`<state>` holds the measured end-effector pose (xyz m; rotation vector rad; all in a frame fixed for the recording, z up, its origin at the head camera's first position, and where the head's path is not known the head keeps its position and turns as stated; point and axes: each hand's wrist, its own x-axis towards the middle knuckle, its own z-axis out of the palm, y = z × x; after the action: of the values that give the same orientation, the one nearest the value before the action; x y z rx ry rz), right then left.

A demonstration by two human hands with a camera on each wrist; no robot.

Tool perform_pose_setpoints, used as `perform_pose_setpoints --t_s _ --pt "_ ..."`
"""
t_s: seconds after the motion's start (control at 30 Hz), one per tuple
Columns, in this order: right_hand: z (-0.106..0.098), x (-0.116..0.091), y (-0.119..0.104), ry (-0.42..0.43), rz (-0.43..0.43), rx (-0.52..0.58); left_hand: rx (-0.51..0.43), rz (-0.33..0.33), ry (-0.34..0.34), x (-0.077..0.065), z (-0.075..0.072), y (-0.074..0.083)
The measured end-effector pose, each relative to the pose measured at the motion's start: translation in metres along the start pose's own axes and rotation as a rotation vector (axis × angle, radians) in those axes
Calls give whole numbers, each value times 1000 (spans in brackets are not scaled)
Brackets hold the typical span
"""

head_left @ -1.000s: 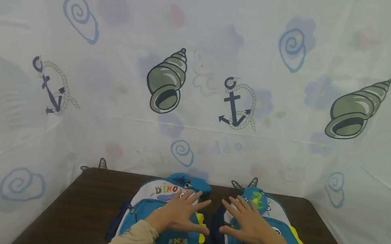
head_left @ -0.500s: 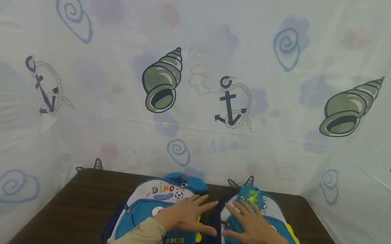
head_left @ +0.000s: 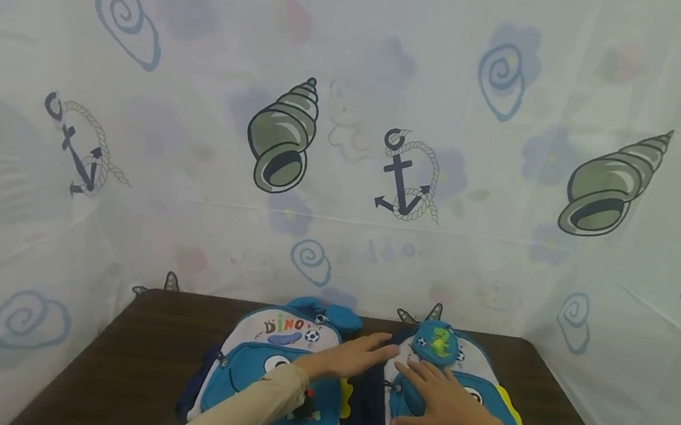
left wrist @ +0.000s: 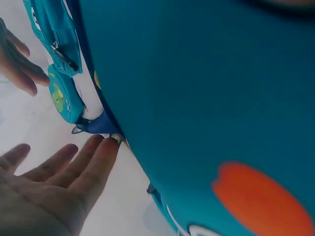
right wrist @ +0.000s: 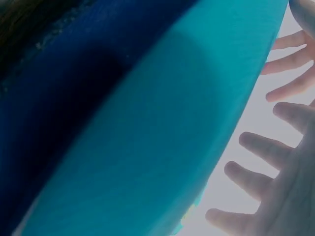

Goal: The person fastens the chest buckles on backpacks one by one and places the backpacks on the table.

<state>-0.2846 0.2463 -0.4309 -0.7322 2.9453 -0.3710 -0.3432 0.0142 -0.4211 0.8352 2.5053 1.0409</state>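
Two children's backpacks in blue, white and navy lie side by side. The left backpack [head_left: 244,371] has "DINO" lettering; the right backpack [head_left: 478,360] carries a round blue dinosaur pouch [head_left: 436,342]. My left hand [head_left: 351,357] reaches across the left backpack, fingers extended toward the gap between the two. Over the right backpack, my right hand [head_left: 441,402] is spread, with its fingertips just below the pouch. Both wrist views show extended fingers with nothing held: the left hand [left wrist: 59,187] beside blue fabric, the right hand [right wrist: 283,177] against a pale background.
Beneath the backpacks is a dark brown table [head_left: 138,351]. White cloth [head_left: 335,254] printed with shells and anchors hangs behind it and on both sides. A zipper pull [head_left: 222,360] sits on the left backpack, and a yellow fringe [head_left: 510,405] edges the right one.
My left hand has moved right, turning edge-on toward the gap between the backpacks. My right hand has shifted slightly, uncovering more of the round pouch. The backpacks keep their places.
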Motion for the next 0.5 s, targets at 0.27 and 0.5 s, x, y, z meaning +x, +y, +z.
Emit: perform_pose_setpoints --t_s 0.27,0.5 --pt "-3 -4 -3 -1 33 19 -127 -28 16 22 1 9" --pt "-2 -11 -10 -35 17 33 -185 -156 84 35 16 11"
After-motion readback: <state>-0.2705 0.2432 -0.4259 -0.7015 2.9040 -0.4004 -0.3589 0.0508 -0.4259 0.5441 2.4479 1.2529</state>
